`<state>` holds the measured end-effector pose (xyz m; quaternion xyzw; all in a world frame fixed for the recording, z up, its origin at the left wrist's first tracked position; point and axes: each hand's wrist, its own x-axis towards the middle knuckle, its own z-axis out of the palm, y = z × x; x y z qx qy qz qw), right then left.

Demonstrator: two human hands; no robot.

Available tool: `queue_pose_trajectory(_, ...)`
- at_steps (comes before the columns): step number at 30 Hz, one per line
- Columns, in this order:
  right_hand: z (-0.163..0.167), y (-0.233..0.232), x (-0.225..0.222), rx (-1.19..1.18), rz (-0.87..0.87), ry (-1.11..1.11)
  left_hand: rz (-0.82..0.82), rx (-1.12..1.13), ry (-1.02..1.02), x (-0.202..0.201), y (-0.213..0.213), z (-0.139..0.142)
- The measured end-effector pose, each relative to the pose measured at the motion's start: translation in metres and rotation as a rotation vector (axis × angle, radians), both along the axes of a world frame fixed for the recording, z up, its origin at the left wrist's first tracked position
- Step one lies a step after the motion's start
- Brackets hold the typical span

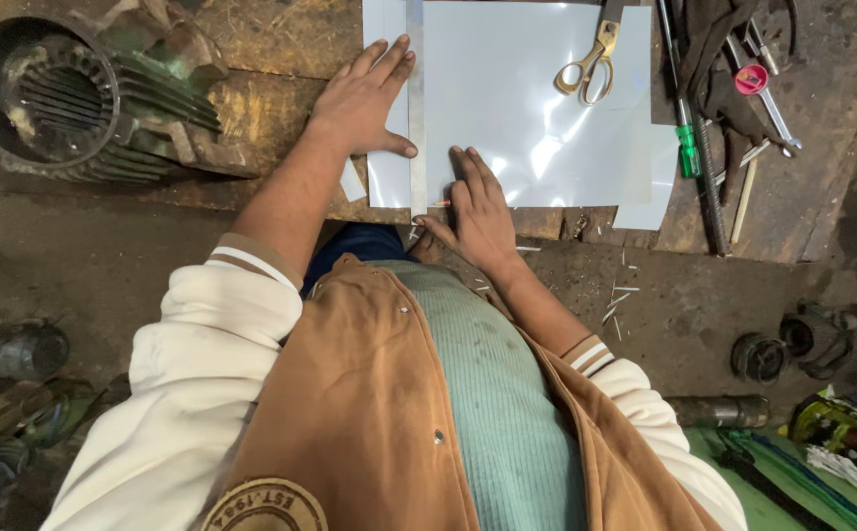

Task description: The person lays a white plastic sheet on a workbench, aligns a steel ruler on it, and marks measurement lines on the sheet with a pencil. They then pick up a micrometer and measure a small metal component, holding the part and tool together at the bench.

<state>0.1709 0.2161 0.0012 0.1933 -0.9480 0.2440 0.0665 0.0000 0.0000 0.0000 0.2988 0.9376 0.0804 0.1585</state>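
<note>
The glossy white plastic sheet lies flat on the worn wooden workbench, glare streaking its middle. A narrow metal straightedge runs across it; marking along it well probably calls for firm, even pressure so it cannot slip. The left hand presses flat beside the straightedge, fingers spread, gripping nothing. The right hand pinches what seems a small pencil at the near edge. Gold-handled scissors rest farther up.
</note>
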Motion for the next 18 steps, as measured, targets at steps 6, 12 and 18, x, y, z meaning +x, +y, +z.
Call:
queue_pose_trajectory(6,-0.008,-0.003,0.003,0.020,-0.011,-0.004,0.015,-0.034,-0.012,0.003,0.000,0.001)
queue_pose_trajectory(12,-0.012,-0.006,0.006,0.016,-0.010,0.005,0.019,-0.040,-0.007,0.006,-0.001,0.001)
queue_pose_trajectory(18,-0.018,-0.005,0.010,0.038,-0.006,-0.005,-0.005,-0.022,0.009,0.012,-0.002,-0.003)
